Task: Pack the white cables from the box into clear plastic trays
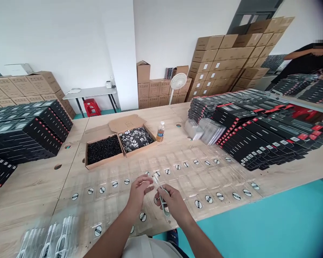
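Note:
My right hand [174,201] is closed around a coiled white cable [166,211], whose plug ends stick up out of the grip. Beside those plugs, my left hand [139,190] has its fingers curved and apart, with nothing seen between them. Under and around both hands, clear plastic sleeves [185,184] lie flat in two rows, several of them bearing round black-and-white labels [198,204]. At the lower left are several clear packs with coiled white cables [61,243] inside.
Shallow cartons hold small black pieces [103,149] and a black-and-white patterned material [137,139]. A drink bottle [160,132] stands beside them. Stacks of black boxes [261,139] are at right, more black boxes [27,132] at left. Behind are a fan [178,81] and a person [304,59].

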Demonstrator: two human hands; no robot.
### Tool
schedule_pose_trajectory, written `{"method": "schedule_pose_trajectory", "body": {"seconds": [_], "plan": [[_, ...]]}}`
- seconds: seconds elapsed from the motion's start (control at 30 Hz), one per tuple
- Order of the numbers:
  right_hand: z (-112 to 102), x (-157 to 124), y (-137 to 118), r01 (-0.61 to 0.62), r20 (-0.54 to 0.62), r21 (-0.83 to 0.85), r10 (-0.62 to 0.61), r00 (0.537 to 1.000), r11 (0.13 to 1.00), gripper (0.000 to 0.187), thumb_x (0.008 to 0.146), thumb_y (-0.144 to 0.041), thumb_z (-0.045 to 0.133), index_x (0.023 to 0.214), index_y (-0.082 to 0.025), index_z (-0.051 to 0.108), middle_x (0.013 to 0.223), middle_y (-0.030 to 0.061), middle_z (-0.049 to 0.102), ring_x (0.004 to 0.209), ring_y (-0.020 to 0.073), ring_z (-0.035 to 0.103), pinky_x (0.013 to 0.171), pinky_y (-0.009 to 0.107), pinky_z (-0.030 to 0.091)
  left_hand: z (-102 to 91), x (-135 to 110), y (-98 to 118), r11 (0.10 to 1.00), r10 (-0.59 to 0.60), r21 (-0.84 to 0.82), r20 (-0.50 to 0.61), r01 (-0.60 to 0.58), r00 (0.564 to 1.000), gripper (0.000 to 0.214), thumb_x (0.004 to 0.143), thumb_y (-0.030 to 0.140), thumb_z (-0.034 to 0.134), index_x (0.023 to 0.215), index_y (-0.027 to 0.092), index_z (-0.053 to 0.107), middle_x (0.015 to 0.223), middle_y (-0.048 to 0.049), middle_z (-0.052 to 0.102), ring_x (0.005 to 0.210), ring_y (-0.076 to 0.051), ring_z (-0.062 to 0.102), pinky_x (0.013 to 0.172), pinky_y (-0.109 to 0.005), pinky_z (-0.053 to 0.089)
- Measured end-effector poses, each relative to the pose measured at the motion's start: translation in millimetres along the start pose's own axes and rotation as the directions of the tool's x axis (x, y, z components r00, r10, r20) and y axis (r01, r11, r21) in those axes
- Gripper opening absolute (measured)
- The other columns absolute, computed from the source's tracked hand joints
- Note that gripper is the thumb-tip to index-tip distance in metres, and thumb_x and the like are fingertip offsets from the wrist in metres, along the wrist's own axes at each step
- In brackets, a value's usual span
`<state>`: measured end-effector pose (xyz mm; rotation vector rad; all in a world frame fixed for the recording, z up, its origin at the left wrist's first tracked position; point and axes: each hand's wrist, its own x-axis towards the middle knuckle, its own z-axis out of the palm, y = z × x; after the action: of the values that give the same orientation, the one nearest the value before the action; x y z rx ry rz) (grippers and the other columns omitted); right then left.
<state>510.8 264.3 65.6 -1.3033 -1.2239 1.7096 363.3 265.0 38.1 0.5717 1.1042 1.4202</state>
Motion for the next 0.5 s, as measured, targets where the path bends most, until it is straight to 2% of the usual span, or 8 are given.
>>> {"method": "schedule_pose_trajectory", "body": {"seconds": [0.07, 0.13, 0.23, 0.37, 0.43, 0.5], "plan": [[8, 9, -3, -0.015, 0.06, -0.018, 0.016, 0.998, 1.0, 0.036, 0.074, -0.054, 0.063, 0.077, -0.018, 0.059, 0.068, -0.0012, 0.062, 0.051, 0.0121, 0.058, 0.046, 0.023, 0.042, 4.9, -4, 9, 1.0, -0.011, 0.004, 0.057, 0.011, 0.998, 0.026, 0.065, 0.039, 0.075, 0.07, 0.015, 0.068, 0.091, -0.0073, 0.065, 0.066, -0.014, 0.06, 0.058, -0.028, 0.052], [16, 17, -2, -0.009, 0.104, -0.012, 0.01, 0.995, 1.0, 0.038, 0.074, -0.055, 0.063, 0.08, -0.018, 0.06, 0.068, -0.0016, 0.061, 0.049, 0.0116, 0.058, 0.046, 0.022, 0.041, 8.4, -5, 17, 0.999, 0.004, 0.046, 0.074, -0.007, 0.997, 0.028, 0.067, 0.042, 0.074, 0.071, 0.015, 0.066, 0.07, -0.0014, 0.061, 0.049, -0.01, 0.051, 0.045, -0.023, 0.044], [27, 27, -1, 0.024, 0.101, 0.061, -0.03, 0.994, 0.998, 0.043, 0.075, -0.06, 0.06, 0.081, -0.017, 0.06, 0.071, 0.0007, 0.063, 0.052, 0.0125, 0.06, 0.047, 0.023, 0.044, 8.9, -1, 25, 0.995, 0.05, 0.089, 0.029, -0.052, 0.998, 0.029, 0.068, 0.044, 0.073, 0.074, 0.016, 0.065, 0.056, 0.0027, 0.052, 0.045, -0.01, 0.047, 0.04, -0.022, 0.038], [33, 36, -5, 0.029, 0.033, 0.135, -0.034, 0.999, 0.99, 0.046, 0.074, -0.064, 0.059, 0.081, -0.018, 0.059, 0.079, 0.004, 0.066, 0.059, 0.0149, 0.064, 0.05, 0.023, 0.046, 2.8, 11, 28, 0.997, 0.057, 0.061, -0.083, -0.052, 0.995, 0.031, 0.067, 0.039, 0.075, 0.085, 0.015, 0.068, 0.067, -0.0005, 0.061, 0.05, -0.01, 0.053, 0.054, -0.027, 0.049], [32, 40, -9, 0.022, 0.03, 0.117, -0.025, 0.999, 0.993, 0.042, 0.072, -0.06, 0.064, 0.08, -0.019, 0.059, 0.077, 0.003, 0.065, 0.062, 0.0156, 0.064, 0.052, 0.024, 0.047, -0.9, 16, 29, 0.995, 0.074, 0.081, -0.12, -0.064, 0.99, 0.029, 0.064, 0.037, 0.077, 0.078, 0.014, 0.069, 0.086, -0.0065, 0.065, 0.057, -0.01, 0.057, 0.063, -0.03, 0.052], [31, 43, -11, 0.01, 0.046, 0.076, -0.014, 0.999, 0.997, 0.038, 0.068, -0.054, 0.07, 0.078, -0.018, 0.06, 0.069, 0.0006, 0.063, 0.06, 0.0153, 0.063, 0.052, 0.024, 0.047, -3.8, 18, 30, 0.988, 0.102, 0.129, -0.115, -0.087, 0.988, 0.027, 0.063, 0.036, 0.078, 0.072, 0.013, 0.07, 0.106, -0.0108, 0.063, 0.064, -0.012, 0.06, 0.066, -0.031, 0.053]]}}
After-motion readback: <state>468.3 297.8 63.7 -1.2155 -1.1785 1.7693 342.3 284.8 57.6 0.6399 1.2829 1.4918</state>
